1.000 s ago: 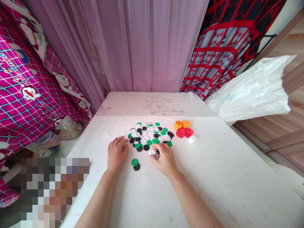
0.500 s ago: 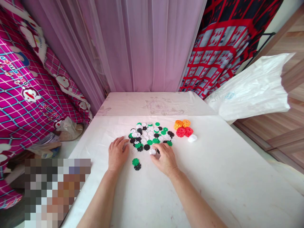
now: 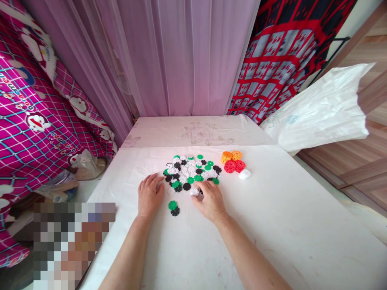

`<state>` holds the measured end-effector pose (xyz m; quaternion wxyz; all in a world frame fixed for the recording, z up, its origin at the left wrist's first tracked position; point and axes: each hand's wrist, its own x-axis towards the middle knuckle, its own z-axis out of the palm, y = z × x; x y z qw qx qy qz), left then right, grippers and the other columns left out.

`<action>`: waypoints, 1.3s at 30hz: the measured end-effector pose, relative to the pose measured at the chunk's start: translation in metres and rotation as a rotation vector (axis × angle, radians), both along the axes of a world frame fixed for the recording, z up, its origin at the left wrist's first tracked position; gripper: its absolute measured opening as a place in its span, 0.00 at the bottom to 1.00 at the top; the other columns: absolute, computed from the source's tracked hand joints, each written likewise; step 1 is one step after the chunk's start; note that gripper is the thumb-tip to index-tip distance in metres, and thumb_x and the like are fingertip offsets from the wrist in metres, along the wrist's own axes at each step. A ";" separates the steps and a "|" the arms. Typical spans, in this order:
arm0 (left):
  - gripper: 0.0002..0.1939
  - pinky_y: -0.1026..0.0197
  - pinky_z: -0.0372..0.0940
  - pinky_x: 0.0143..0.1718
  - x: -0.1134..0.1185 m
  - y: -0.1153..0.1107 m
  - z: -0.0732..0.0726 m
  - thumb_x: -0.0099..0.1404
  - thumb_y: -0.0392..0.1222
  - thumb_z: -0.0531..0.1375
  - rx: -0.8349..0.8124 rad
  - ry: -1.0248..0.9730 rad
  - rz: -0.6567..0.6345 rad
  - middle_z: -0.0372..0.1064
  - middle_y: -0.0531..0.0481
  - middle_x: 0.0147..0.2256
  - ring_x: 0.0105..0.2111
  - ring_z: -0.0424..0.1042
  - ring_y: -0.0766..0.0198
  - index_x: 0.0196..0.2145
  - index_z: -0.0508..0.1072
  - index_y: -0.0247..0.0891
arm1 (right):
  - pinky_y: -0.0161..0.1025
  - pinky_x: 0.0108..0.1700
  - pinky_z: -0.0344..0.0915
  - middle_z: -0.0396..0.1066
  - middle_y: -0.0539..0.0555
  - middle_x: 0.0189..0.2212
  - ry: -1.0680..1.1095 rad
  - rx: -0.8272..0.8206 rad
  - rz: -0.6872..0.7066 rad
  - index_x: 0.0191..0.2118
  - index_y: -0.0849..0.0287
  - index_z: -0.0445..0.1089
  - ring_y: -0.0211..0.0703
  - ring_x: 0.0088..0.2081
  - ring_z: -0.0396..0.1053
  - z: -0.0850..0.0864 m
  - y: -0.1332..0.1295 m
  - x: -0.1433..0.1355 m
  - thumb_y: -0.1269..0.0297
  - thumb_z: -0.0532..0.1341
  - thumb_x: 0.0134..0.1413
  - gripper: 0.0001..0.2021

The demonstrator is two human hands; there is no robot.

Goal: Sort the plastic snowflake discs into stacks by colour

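Right hand (image 3: 211, 200): thumb and fingers clamped on white discs (image 3: 194, 192).
White discs: at the near edge of the pile (image 3: 188, 170); we judge a gathering step in hand.
Left hand (image 3: 149, 196): fingers slightly apart, beside the pile.
Pinch: our next move calls for steady, even pressure.

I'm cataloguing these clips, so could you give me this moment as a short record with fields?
left hand: beside the loose pile, nothing visibly held
right hand: white piece between thumb and fingers
loose pile: white, green and black notched discs, mixed
between the forearms and pile: green disc overlapping black disc
right of pile: orange stacks, red stacks, white cluster
surface: table with pale cover
behind: purple curtain
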<state>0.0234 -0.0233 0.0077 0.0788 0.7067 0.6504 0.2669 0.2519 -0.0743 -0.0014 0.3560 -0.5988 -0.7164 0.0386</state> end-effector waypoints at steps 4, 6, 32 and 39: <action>0.16 0.41 0.56 0.62 0.000 0.000 0.000 0.65 0.42 0.54 0.004 -0.001 -0.003 0.71 0.47 0.56 0.60 0.64 0.49 0.47 0.78 0.46 | 0.45 0.46 0.59 0.76 0.52 0.38 -0.015 -0.015 0.002 0.43 0.53 0.70 0.50 0.43 0.68 0.001 0.000 0.001 0.69 0.65 0.48 0.14; 0.16 0.41 0.56 0.62 0.000 0.000 0.000 0.65 0.42 0.54 -0.003 0.004 -0.004 0.71 0.47 0.56 0.60 0.64 0.49 0.47 0.78 0.46 | 0.45 0.45 0.59 0.76 0.52 0.38 -0.023 -0.023 0.008 0.43 0.54 0.71 0.50 0.43 0.68 0.002 0.000 0.001 0.69 0.65 0.48 0.14; 0.17 0.42 0.57 0.62 0.001 0.000 0.001 0.66 0.42 0.53 -0.001 0.033 -0.008 0.71 0.47 0.56 0.59 0.64 0.49 0.47 0.77 0.44 | 0.46 0.45 0.59 0.77 0.53 0.38 -0.070 -0.014 0.014 0.43 0.53 0.73 0.51 0.43 0.68 0.003 0.000 0.001 0.67 0.64 0.51 0.12; 0.17 0.41 0.57 0.61 0.000 0.000 0.001 0.66 0.43 0.53 0.000 0.035 -0.013 0.71 0.46 0.56 0.59 0.65 0.48 0.47 0.77 0.44 | 0.46 0.45 0.58 0.77 0.52 0.39 -0.066 -0.020 0.011 0.43 0.53 0.73 0.50 0.43 0.68 0.003 0.000 0.001 0.68 0.64 0.51 0.12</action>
